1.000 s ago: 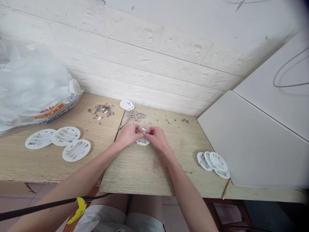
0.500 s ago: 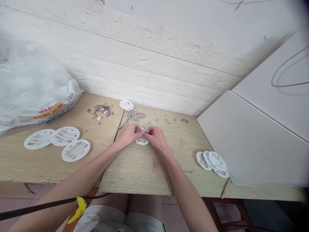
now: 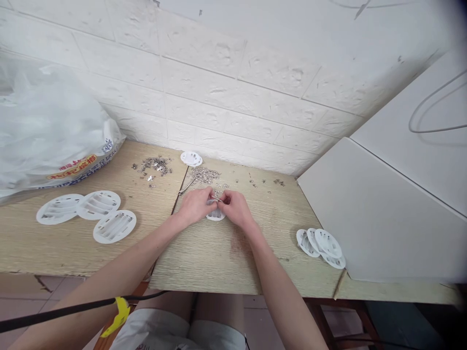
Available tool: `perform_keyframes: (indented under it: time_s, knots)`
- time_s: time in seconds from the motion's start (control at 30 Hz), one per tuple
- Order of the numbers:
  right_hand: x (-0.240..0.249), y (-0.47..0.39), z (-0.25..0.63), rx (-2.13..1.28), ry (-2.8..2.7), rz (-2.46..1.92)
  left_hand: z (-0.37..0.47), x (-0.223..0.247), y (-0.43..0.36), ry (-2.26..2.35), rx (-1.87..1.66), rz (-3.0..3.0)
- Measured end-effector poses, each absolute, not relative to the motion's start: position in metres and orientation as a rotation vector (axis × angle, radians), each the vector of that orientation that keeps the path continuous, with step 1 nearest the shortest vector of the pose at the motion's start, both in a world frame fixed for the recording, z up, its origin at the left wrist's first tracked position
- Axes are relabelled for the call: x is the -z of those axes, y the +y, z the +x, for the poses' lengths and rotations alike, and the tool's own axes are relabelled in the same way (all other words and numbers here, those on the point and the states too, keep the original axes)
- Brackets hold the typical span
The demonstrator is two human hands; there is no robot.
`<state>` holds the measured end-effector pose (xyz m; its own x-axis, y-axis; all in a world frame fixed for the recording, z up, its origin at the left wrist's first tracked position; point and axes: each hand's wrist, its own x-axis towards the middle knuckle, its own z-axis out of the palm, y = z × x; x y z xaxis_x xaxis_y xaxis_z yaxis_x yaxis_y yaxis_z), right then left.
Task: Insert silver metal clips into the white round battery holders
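Observation:
A white oval plastic piece [image 3: 215,214] lies on the wooden table under both hands, its far part hidden by the fingers. My left hand [image 3: 198,203] is closed round the piece's left edge, fingers bent over it. My right hand [image 3: 234,206] pinches a thin metal tool [image 3: 216,198], whose tip points left over the piece toward my left fingers. Just beyond the hands lies a pile of small metal parts [image 3: 205,175], with a metal strip [image 3: 187,186] at its left side.
Three white oval pieces [image 3: 114,226] lie at left, several overlap at right [image 3: 329,243], and more sit by the wall [image 3: 191,158]. Another metal pile [image 3: 156,166] is back left, near a large plastic bag [image 3: 54,131]. A white panel [image 3: 386,214] stands at right.
My left hand's fingers have shifted slightly over the white piece, and the piece has moved a little toward me. My right hand has hardly moved; the tool lies at a slightly flatter angle.

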<state>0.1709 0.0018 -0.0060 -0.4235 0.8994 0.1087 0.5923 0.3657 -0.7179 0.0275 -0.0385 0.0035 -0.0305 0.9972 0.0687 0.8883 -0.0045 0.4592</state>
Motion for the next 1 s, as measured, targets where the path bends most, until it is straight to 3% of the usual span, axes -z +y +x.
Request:
perform_keyframes:
  time_s: [0.27, 0.53, 1.0]
  knots:
    - [0.0055, 0.0035, 0.1731, -0.883, -2.089, -1.202, 0.0255, -0.0050, -0.0370, 1.902, -0.740, 1.802]
    - [-0.0004, 0.0057, 0.1753, -1.078, -1.739, -1.103, 0.0264, -0.0027, -0.0315, 1.383, -1.165, 1.137]
    - [0.0031, 0.0036, 0.1693, -0.745, -1.866, -1.140, 0.0295, -0.0033, -0.0315, 1.278, -1.173, 1.062]
